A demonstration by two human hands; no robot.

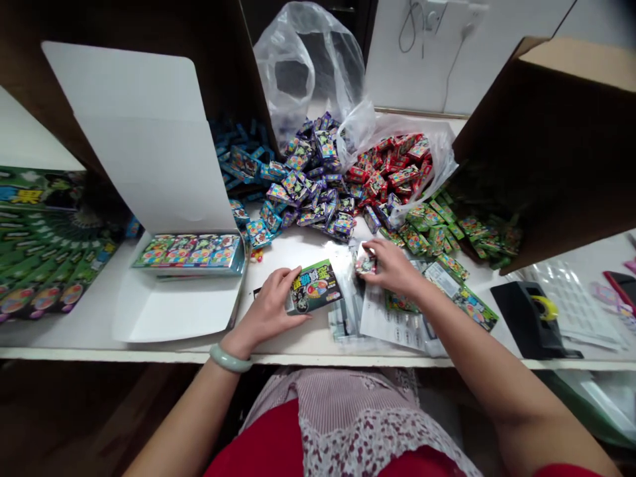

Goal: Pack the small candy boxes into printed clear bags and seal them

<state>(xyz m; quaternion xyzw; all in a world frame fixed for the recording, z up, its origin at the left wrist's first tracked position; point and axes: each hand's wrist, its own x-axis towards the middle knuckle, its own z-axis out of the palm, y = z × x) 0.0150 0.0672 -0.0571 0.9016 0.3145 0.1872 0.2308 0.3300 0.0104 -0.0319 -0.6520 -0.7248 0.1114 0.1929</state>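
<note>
At the far left, green printed sheets [44,265] lie fanned out on the surface [89,348]. Next to them is a white box [142,139] with its lid up. It has 1 neat row of bright packs [189,252] in it, and that row looks full from end to end. So 1 row is done, but lots more packs lie loose in 4 piles behind it: blue packs [238,162], purple packs [313,192], red packs [387,165], and green packs [427,228]. A clear plastic bag [303,66] stands behind the piles.

My left grip [263,311] is clamped on the edge of a green card [315,286], just in front of the piles. My right grip [392,268] is pinched together on a small shiny pack [365,263]. Under that hand are some white papers [392,318], and they take up the space in front of me. On the right, a big brown box [556,146] leans in close over the green packs and could get in my way. Past it sits a black tape holder [531,318].
</note>
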